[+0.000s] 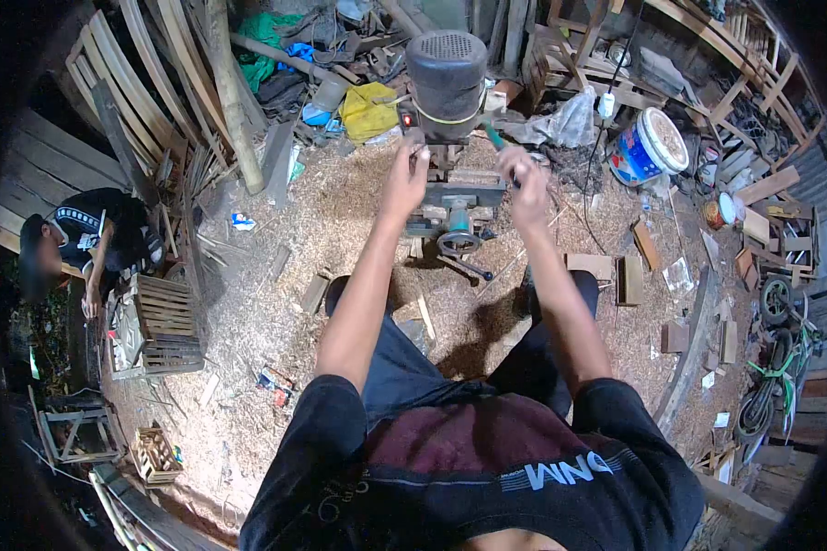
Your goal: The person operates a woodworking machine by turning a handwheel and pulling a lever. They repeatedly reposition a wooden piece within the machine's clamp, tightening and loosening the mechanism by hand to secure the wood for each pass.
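In front of me a black cylindrical machine housing (pixel 447 83) with a perforated top stands behind a metal vise (pixel 459 220) with a round handwheel. My left hand (pixel 410 165) is raised at the near left of the housing, fingers bent together; what they hold, if anything, is too small to make out. Over the right side of the vise, my right hand (pixel 524 174) is closed around a tool with a green part (pixel 494 136) that points up and left toward the housing. A small red light glows beside the housing, near my left fingertips.
A person (pixel 101 230) crouches at the left beside a slatted wooden crate (pixel 165 321). A white and blue bucket (pixel 648 147) stands at the right, with wood blocks (pixel 628 280) nearer me. Wood shavings cover the floor (pixel 248 321). A green bicycle (pixel 781 367) is at far right.
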`<state>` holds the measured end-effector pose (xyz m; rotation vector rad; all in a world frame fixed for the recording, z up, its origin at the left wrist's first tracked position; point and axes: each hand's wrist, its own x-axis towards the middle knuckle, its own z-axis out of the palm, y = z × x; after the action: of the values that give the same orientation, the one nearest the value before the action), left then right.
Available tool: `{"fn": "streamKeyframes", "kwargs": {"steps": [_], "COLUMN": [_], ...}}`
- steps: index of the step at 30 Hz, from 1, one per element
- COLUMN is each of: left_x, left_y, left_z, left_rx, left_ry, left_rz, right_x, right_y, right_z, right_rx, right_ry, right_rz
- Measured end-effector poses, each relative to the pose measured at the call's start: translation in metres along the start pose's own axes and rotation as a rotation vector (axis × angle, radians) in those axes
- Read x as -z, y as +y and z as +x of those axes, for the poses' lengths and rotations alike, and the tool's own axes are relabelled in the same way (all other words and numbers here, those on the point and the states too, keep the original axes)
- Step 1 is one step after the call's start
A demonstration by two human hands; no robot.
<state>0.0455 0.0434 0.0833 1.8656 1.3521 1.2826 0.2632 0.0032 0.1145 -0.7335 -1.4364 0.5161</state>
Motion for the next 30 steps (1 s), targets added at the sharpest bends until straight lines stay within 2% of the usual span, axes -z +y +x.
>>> {"fn": "streamKeyframes", "kwargs": {"steps": [2, 3, 6, 7, 8, 9, 10, 11, 13, 15, 16, 17, 18, 19, 20, 21, 24, 25, 26, 27, 28, 30], "left_x": [-0.012, -0.020, -0.033, -0.035, -0.046, -0.041, -0.042, -0.043, -0.052, -0.070, -0.093, -0.134, -0.172, -0.186, -0.154, -0.111, -0.139, -0.135, -0.141, -0.133, -0.122, -0.125], "left_y": [-0.024, -0.038, -0.057, -0.062, -0.092, -0.077, -0.069, -0.061, -0.069, -0.108, -0.146, -0.229, -0.304, -0.328, -0.256, -0.161, -0.199, -0.191, -0.195, -0.175, -0.154, -0.160], "left_z": [-0.026, -0.039, -0.078, -0.084, -0.089, -0.089, -0.093, -0.096, -0.101, -0.100, -0.106, -0.117, -0.126, -0.134, -0.123, -0.107, -0.129, -0.132, -0.140, -0.140, -0.136, -0.139], "left_rx": [0.074, 0.104, 0.174, 0.191, 0.051, 0.216, 0.288, 0.358, 0.315, 0.259, 0.235, 0.047, -0.147, -0.236, 0.032, 0.304, 0.226, 0.208, 0.195, 0.246, 0.297, 0.247], "left_ry": [-0.041, -0.052, -0.189, -0.237, -0.221, -0.353, -0.420, -0.489, -0.473, -0.449, -0.444, -0.489, -0.509, -0.494, -0.612, -0.697, -0.685, -0.692, -0.613, -0.607, -0.600, -0.611], "left_rz": [0.009, 0.006, 0.059, 0.084, 0.110, 0.105, 0.119, 0.137, 0.218, 0.217, 0.210, 0.304, 0.396, 0.439, 0.388, 0.367, 0.161, 0.211, 0.210, 0.153, 0.096, 0.130], "right_x": [-0.009, -0.004, 0.000, 0.006, 0.013, 0.014, 0.014, 0.010, -0.006, -0.012, -0.011, -0.010, -0.010, -0.013, -0.016, -0.014, -0.008, -0.011, -0.017, -0.022, -0.025, -0.025], "right_y": [-0.004, -0.007, -0.012, -0.014, -0.019, -0.029, -0.031, -0.017, 0.014, 0.000, -0.009, -0.017, -0.020, -0.026, -0.031, -0.022, 0.030, 0.040, 0.045, 0.039, 0.043, 0.055], "right_z": [-0.024, -0.027, -0.020, -0.012, 0.004, 0.025, 0.045, 0.055, 0.072, 0.063, 0.062, 0.076, 0.072, 0.061, 0.048, 0.022, -0.080, -0.096, -0.109, -0.113, -0.118, -0.131], "right_rx": [-0.023, -0.076, -0.208, -0.342, -0.601, -0.700, -0.799, -0.654, -0.325, -0.125, -0.025, -0.584, -0.651, -0.716, -0.779, -0.685, -0.493, -0.548, -0.604, -0.647, -0.617, -0.566], "right_ry": [0.084, 0.002, -0.034, -0.007, -0.026, -0.147, -0.267, -0.299, -0.369, -0.449, -0.492, -0.739, -0.753, -0.766, -0.771, -0.656, -0.423, -0.354, -0.282, -0.253, -0.228, -0.183], "right_rz": [0.032, 0.103, 0.005, -0.047, -0.107, -0.246, -0.388, -0.601, -1.005, -1.270, -1.404, -1.154, -1.103, -1.051, -0.995, -1.004, -0.930, -0.890, -0.846, -0.815, -0.804, -0.791]}}
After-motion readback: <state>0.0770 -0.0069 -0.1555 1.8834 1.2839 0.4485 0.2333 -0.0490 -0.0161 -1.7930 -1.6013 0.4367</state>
